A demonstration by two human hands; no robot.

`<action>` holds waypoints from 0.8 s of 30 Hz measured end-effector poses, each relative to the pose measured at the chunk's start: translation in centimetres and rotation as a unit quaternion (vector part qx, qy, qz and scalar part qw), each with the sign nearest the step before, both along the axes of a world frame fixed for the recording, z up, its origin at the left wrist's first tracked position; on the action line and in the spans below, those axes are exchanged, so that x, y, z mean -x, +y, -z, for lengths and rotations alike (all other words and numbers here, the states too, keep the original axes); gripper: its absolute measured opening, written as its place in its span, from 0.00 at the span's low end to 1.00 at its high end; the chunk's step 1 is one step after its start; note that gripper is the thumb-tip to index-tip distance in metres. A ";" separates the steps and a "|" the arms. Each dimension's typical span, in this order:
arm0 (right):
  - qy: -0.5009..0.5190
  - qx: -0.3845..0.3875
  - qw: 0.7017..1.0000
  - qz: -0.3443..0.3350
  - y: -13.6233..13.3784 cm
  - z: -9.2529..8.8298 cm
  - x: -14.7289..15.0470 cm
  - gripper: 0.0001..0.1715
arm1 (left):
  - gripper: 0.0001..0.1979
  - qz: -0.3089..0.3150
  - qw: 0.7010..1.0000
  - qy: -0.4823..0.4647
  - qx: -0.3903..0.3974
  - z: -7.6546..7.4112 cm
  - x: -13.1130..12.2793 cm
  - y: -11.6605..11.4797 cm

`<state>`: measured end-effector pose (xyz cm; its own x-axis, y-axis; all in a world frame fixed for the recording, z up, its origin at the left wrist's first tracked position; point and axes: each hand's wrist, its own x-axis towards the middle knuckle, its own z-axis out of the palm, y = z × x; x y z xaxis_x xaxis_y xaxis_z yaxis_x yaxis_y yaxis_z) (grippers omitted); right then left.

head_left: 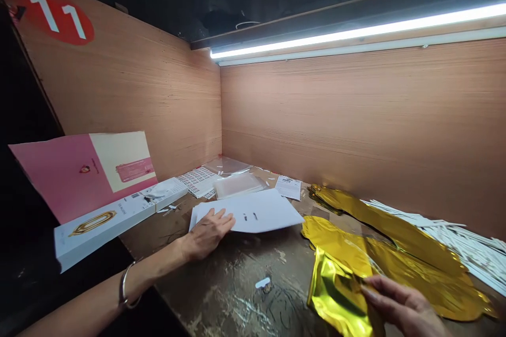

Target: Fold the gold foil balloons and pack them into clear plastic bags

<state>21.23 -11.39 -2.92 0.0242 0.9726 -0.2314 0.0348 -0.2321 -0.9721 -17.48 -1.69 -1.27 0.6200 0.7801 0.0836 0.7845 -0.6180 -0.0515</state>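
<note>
My left hand (210, 233) lies on the near left part of a stack of white sheets (261, 210), its fingers stretched over the top and the thumb hidden. Two small dark slots show in the uppermost sheet. At the lower right, my right hand (403, 305) pinches a shiny gold foil balloon (340, 289), flat and partly folded, between thumb and fingers. Its folded end hangs toward the near edge. More flat gold foil balloons (427, 274) lie behind and beside that hand, overlapping it in view.
White sticks (454, 234) are piled at the right. Clear plastic bags (239, 185), a label sheet (200, 180) and a printed card (288, 187) lie toward the back. Left stand a long stack of printed cards (118, 216) and a pink folder (75, 168). A white scrap (262, 283) lies in front.
</note>
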 end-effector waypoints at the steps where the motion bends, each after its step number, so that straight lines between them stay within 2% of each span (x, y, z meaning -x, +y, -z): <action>1: 0.011 -0.013 1.000 0.018 0.0 -1.2 -0.3 0.17 | 0.20 0.043 0.998 0.010 -0.033 -0.2 -1.2 -0.4; 4: 0.053 -0.034 0.996 0.058 0.3 -3.8 -0.8 0.17 | 0.19 0.194 0.976 0.030 -0.089 -0.1 -5.2 -1.8; 5: 0.050 -0.032 0.996 0.063 0.4 -3.9 -0.8 0.17 | 0.19 0.234 0.967 0.032 -0.096 0.2 -6.4 -2.1; 7: 0.011 -0.003 0.998 0.058 0.8 -2.6 -0.8 0.16 | 0.18 0.279 0.955 0.026 -0.100 1.0 -8.0 -2.2; 8: -0.025 0.019 0.998 0.051 0.9 -1.4 -0.8 0.15 | 0.18 0.280 0.954 0.017 -0.101 1.5 -8.5 -2.1; 10: -0.112 0.052 0.991 0.048 1.0 1.6 -1.1 0.13 | 0.18 0.241 0.964 -0.023 -0.107 2.6 -8.9 -1.6; 12: -0.191 0.064 0.978 0.052 0.8 4.1 -1.5 0.10 | 0.18 0.155 0.973 -0.124 -0.115 3.4 -9.0 -1.0; 13: -0.219 0.065 0.972 0.052 0.8 4.9 -1.6 0.09 | 0.19 0.099 0.966 -0.211 -0.109 3.6 -9.2 -0.8; 15: -0.249 0.057 0.966 0.051 0.6 5.5 -1.8 0.08 | 0.27 -0.009 0.914 -0.398 -0.074 3.9 -10.2 -0.8; 17: -0.262 0.049 0.963 0.048 0.6 5.3 -1.8 0.07 | 0.32 -0.073 0.833 -0.548 -0.005 3.9 -11.9 -1.3; 19: -0.269 0.043 0.961 0.049 0.6 4.9 -1.6 0.07 | 0.30 -0.093 0.734 -0.666 0.093 4.0 -14.0 -2.1; 21: -0.279 0.043 0.958 0.053 0.6 4.7 -1.5 0.08 | 0.32 -0.086 0.623 -0.752 0.199 4.2 -16.0 -3.0; 22: -0.284 0.042 0.956 0.054 0.6 4.8 -1.5 0.08 | 0.33 -0.084 0.583 -0.772 0.241 4.4 -16.8 -3.5; 23: -0.289 0.042 0.955 0.053 0.6 4.8 -1.5 0.07 | 0.34 -0.082 0.575 -0.769 0.266 4.6 -17.5 -3.8; 24: -0.292 0.044 0.954 0.050 0.8 4.9 -1.5 0.07 | 0.33 -0.083 0.593 -0.751 0.278 4.9 -17.9 -4.0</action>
<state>22.75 -10.63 -7.79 0.2657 0.9358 -0.2315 0.5378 -0.3432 -0.7701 0.43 -5.74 -6.12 0.0827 0.9860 0.1451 -0.2615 -0.1190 0.9579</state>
